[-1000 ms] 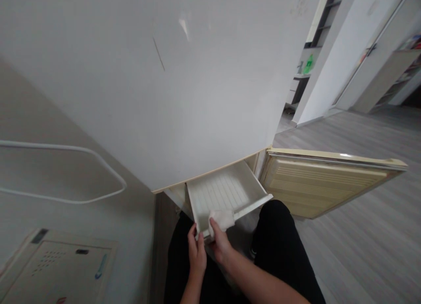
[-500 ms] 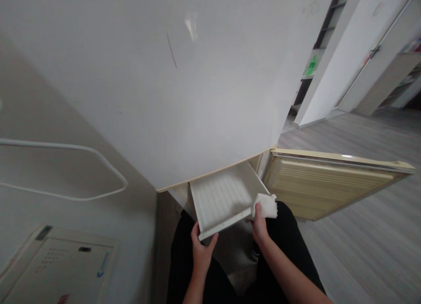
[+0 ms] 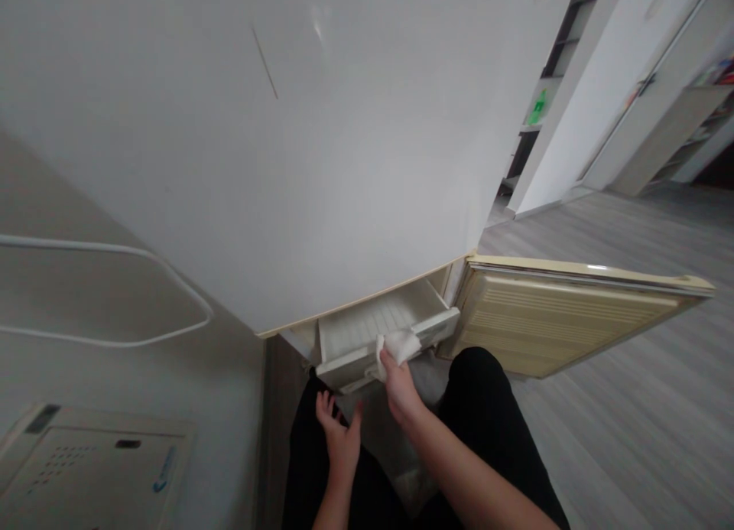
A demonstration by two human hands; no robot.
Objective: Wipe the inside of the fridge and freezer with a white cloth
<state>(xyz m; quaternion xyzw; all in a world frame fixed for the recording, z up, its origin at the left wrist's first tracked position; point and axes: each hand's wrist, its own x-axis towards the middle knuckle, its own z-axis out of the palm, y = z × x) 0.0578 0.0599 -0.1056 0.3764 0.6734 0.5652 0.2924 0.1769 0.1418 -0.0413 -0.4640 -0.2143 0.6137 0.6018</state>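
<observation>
A white ribbed drawer (image 3: 372, 320) sticks part way out of the lower compartment of a white fridge (image 3: 355, 170). My right hand (image 3: 400, 385) grips a white cloth (image 3: 403, 345) and has it against the middle of the drawer's front panel. Just below the drawer's left corner, my left hand (image 3: 339, 427) is off the drawer, fingers apart, holding nothing. The compartment door (image 3: 567, 316), cream on its inner side, hangs wide open to the right.
My black-trousered knees (image 3: 479, 385) are on both sides of the drawer. A white cable (image 3: 143, 253) loops along the left wall, above a metal wall box (image 3: 103, 469). Grey wood-look floor (image 3: 631, 408) stretches right, and a green bottle (image 3: 537, 107) stands on a far shelf.
The drawer has gone further into the fridge. My left hand has let go of its left corner. My right hand has moved left with the cloth, from the right corner to the middle of the front.
</observation>
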